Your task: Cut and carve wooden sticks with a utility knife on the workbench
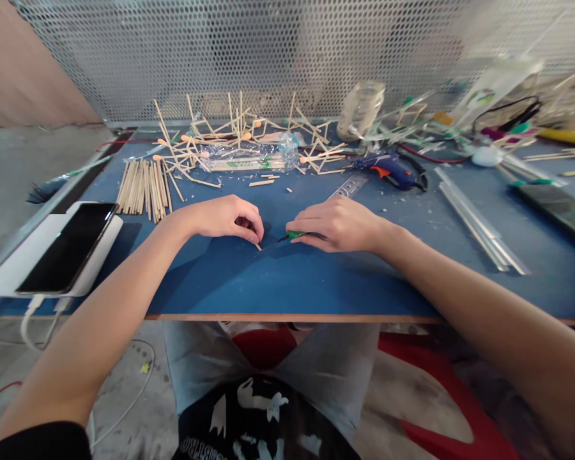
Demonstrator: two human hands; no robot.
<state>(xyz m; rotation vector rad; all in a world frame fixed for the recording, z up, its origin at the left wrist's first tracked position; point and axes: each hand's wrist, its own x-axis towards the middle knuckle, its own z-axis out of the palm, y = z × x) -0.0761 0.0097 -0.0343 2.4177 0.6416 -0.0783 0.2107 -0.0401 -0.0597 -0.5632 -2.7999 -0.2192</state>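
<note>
My left hand (234, 220) rests low over the blue tabletop, thumb and fingers pinched on a short wooden stick (259, 247). Only the stick's pale end shows past the fingertips. In my right hand (338, 225) is a green-handled utility knife (294, 234), its thin blade pointing left. The blade tip lies close to the end of the stick; whether they touch I cannot tell. Behind the right hand, a clear ruler (349, 185) is partly covered. A few cut stick pieces (261, 183) lie beyond my hands.
Wooden sticks (141, 188) lie bundled left of my hands, near a phone (69, 249) with cables. Stick frames (191, 150), a plastic-wrapped pack (249, 158) and a glass jar (361, 110) line the back. A blue glue gun (393, 170) and clear strips (479, 220) lie right.
</note>
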